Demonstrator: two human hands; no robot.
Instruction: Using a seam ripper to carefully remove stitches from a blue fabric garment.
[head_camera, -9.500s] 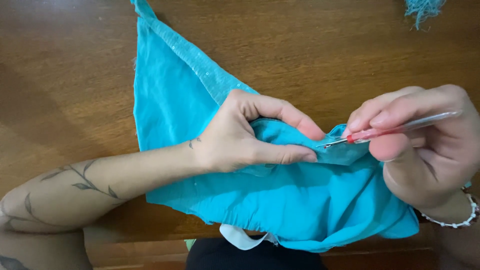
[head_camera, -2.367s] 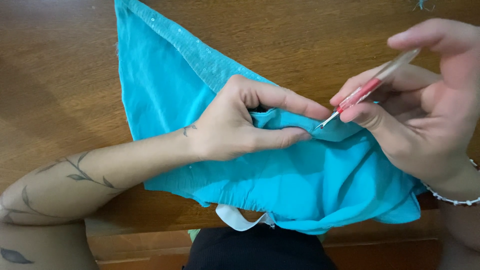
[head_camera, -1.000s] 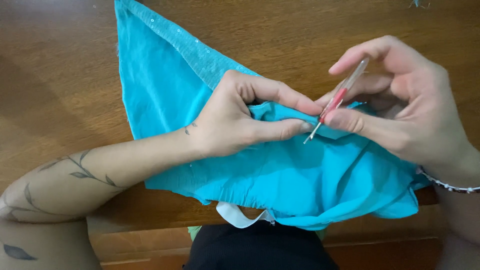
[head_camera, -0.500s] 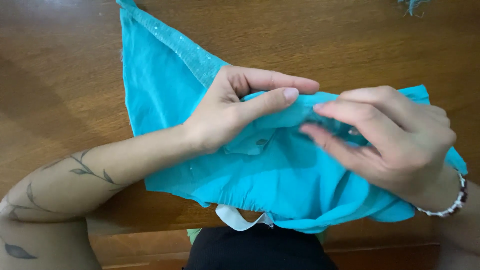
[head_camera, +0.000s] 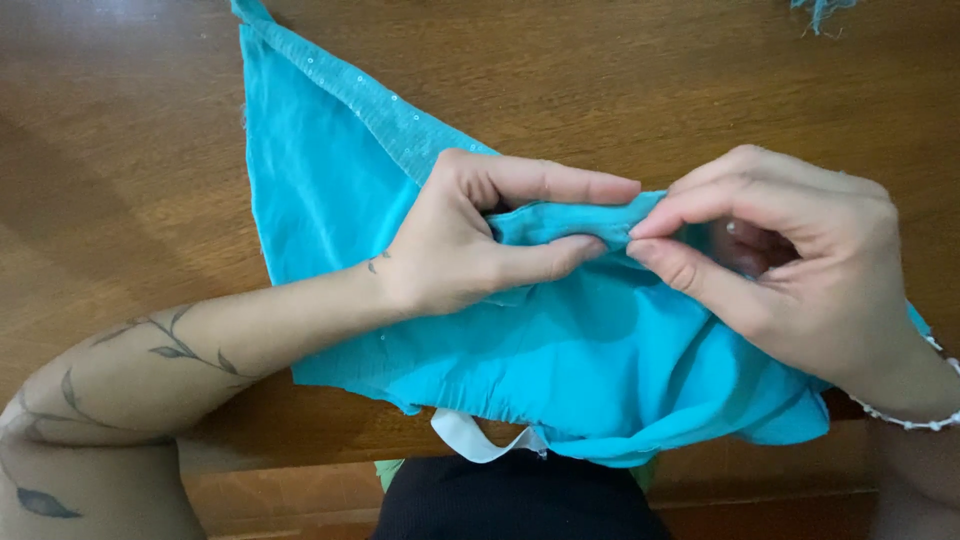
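Left hand (head_camera: 455, 240) and right hand (head_camera: 790, 255) meet fingertip to fingertip, each pinching closed, tattooed left forearm angled inward

Turquoise cloth (head_camera: 560, 350), fold pinched taut

wooden table (head_camera: 120, 150) | teal thread scraps (head_camera: 822, 10) at far edge

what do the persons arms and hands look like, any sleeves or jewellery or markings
Both arms are bare, no sleeves. The left forearm carries a dark leafy vine tattoo, with a tiny mark at the left wrist. The right wrist wears a thin white beaded bracelet. No rings show.
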